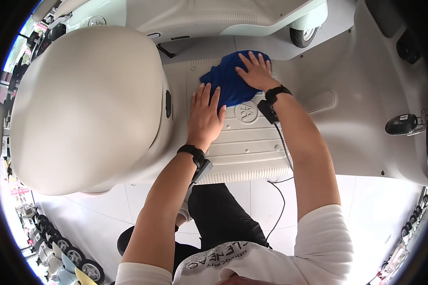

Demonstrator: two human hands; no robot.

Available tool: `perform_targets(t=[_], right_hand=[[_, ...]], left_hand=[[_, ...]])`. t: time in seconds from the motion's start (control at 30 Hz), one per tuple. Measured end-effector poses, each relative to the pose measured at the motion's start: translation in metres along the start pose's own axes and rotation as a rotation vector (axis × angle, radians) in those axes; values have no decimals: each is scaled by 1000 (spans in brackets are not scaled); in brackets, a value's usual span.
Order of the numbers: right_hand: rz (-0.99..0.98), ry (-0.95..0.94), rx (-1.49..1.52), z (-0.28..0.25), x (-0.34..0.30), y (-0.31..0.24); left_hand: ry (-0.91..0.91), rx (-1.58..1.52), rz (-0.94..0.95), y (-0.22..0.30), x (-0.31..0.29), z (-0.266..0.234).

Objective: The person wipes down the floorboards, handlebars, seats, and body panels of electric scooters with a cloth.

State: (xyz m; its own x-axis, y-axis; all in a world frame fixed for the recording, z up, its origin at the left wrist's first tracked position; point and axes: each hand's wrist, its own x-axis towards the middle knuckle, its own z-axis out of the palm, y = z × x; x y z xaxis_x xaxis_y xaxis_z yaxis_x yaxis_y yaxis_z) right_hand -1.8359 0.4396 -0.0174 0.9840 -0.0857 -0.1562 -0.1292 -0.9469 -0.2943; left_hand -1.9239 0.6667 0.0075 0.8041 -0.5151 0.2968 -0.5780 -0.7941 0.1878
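A blue cloth (230,78) lies spread and wrinkled on the beige ribbed footboard (242,147) of a scooter. On its far right part my right hand (257,72) rests flat, fingers spread. My left hand (205,116) lies lower and to the left, its fingers stretched out, fingertips at the cloth's left edge and the palm on the footboard. Neither hand grips the cloth. A round raised emblem (246,112) shows just below the cloth. Each wrist wears a black strap with a small dark device; a cable runs down from the right one.
The scooter's large beige seat (88,107) stands at the left, its front panel (356,109) at the right. A key (421,118) and black fob hang there. Another pale scooter (214,19) stands close behind, with a small wheel (303,37). Several more scooters line the lower left.
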Motion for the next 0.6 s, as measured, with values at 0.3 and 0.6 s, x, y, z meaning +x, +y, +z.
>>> perform_targets(t=[0.3,0.6], right_hand=[[-694,-319,-78,35,49,-172],[-159,-64,118,3,14,-108]], left_hand=[[-48,72,-269,5,-3,10],[99,93,-176,-3,-3,12]])
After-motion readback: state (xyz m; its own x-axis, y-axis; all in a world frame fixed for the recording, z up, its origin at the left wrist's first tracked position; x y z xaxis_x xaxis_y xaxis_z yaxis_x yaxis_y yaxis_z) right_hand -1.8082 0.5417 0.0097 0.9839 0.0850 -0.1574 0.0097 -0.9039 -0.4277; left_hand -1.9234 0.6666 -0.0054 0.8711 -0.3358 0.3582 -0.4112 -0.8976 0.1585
